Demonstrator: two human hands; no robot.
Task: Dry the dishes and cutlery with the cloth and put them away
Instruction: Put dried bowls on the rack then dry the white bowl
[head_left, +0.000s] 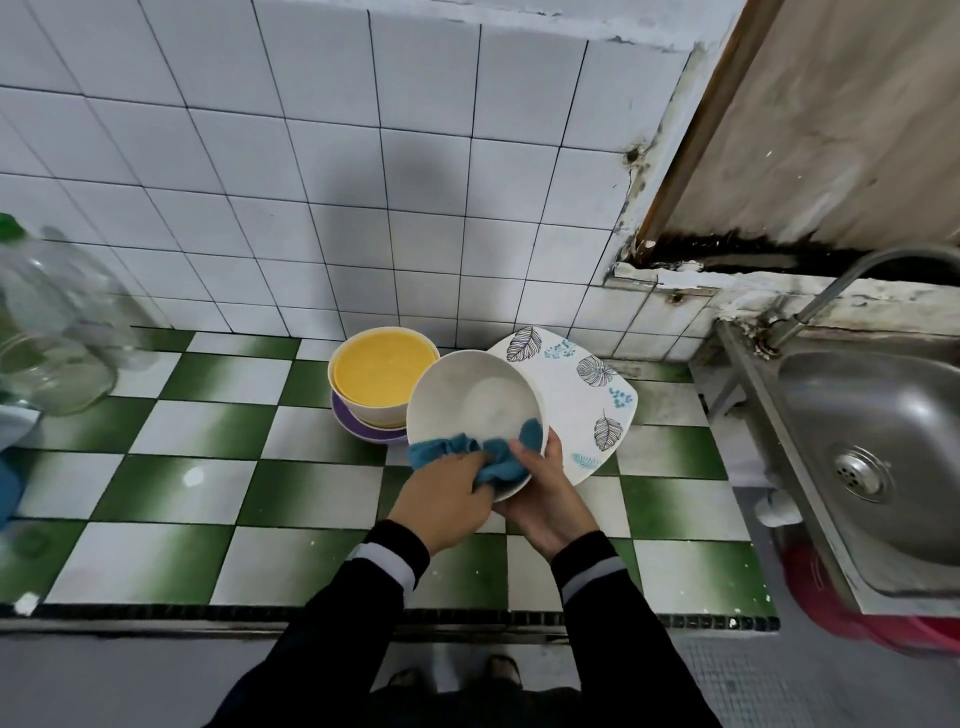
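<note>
Over the checkered counter (208, 493), left grip (447, 499) bunches blue cloth (447, 449) inside white bowl (467, 400) (right grip (545, 488) clasps its rim).

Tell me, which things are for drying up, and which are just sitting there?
For the job: white bowl, held by the right hand; blue cloth, gripped by the left hand; yellow bowl; purple bowl; leaf plate.
Just there: sink; tap; clear bottle; red tub.

White bowl (467, 400) in right hand (545, 501); blue cloth (500, 463) seemingly in left hand (441, 499)
</note>
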